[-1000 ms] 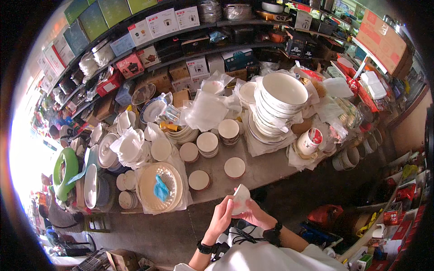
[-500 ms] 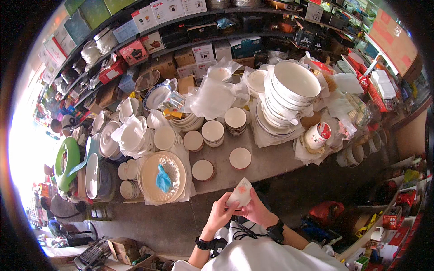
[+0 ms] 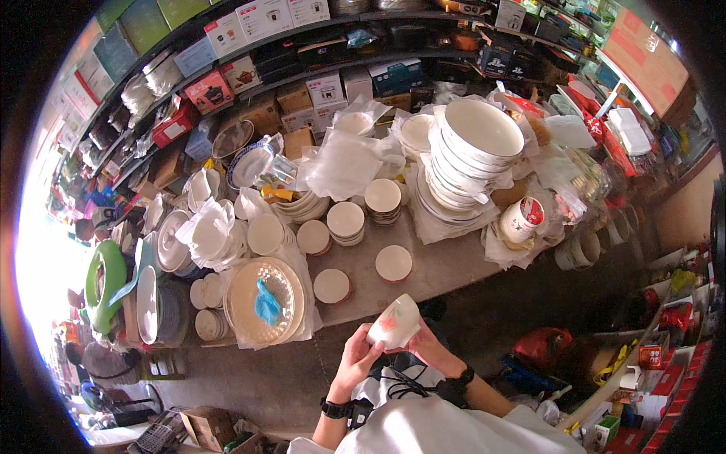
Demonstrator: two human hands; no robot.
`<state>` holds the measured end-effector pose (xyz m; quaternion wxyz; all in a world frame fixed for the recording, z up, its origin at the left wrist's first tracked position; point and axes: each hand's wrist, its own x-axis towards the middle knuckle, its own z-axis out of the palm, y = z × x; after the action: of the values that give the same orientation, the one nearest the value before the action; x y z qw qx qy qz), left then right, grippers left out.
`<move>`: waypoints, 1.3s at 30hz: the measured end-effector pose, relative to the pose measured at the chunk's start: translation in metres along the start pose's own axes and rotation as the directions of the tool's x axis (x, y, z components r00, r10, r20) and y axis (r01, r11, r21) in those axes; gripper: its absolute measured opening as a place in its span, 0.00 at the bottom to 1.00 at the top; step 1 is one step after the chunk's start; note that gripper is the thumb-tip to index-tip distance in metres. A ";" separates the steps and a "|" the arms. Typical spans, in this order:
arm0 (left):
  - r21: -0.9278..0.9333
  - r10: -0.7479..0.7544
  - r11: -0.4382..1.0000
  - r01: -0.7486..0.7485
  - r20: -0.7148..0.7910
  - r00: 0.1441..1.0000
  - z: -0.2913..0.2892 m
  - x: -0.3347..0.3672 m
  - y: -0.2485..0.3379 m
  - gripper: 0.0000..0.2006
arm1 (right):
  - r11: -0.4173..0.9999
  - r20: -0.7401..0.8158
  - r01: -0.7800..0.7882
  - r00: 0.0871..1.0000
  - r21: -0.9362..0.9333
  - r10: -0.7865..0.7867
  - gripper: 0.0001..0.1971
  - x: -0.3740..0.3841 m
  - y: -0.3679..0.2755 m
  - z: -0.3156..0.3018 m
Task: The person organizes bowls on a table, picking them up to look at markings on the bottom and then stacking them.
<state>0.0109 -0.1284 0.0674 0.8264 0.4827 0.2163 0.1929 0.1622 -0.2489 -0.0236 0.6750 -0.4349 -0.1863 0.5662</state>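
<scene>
Just in front of the table's near edge I hold a small white bowl (image 3: 394, 324) with a reddish floral print. It is tilted, so its outer side and part of its rim face up. My left hand (image 3: 358, 354) is closed on its left side, thumb against the wall. My right hand (image 3: 432, 350) grips the right side, its fingers partly hidden behind the bowl. Nearest on the table are a small white bowl stack (image 3: 394, 263) and another small bowl stack (image 3: 332, 287). Behind them stand a taller bowl stack (image 3: 345, 220) and another bowl stack (image 3: 383, 196).
Large bowls (image 3: 484, 130) in wrapping rise at the back right, with a printed canister (image 3: 522, 219) beside them. A cream basin (image 3: 297, 303) holding a blue crumpled piece (image 3: 266, 303) lies left. Further left is a green ring-shaped item (image 3: 105, 274). Boxed goods (image 3: 209, 92) line shelves behind.
My hands have turned the bowl, so its printed side now shows larger and rounder. The view has shifted a little, moving the table's items slightly left.
</scene>
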 end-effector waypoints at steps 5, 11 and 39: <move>0.023 -0.039 0.999 0.039 0.024 0.999 0.000 0.004 -0.004 0.12 | 0.986 -0.045 0.068 0.996 -0.153 -0.076 0.48 -0.001 0.012 -0.019; 0.523 0.138 0.832 -0.185 0.128 0.982 -0.006 0.014 0.003 0.11 | 0.968 0.135 0.250 0.960 -0.023 -0.245 0.47 0.000 -0.052 -0.005; 0.836 0.022 0.347 -0.425 0.445 0.895 0.017 0.019 0.002 0.20 | 0.883 -0.064 -0.470 0.881 -0.010 0.468 0.31 -0.010 -0.061 -0.057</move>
<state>0.0354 -0.1296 0.0735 0.4061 0.9096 0.0626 0.0622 0.2384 -0.2781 -0.0044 0.5176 -0.4924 -0.0626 0.6969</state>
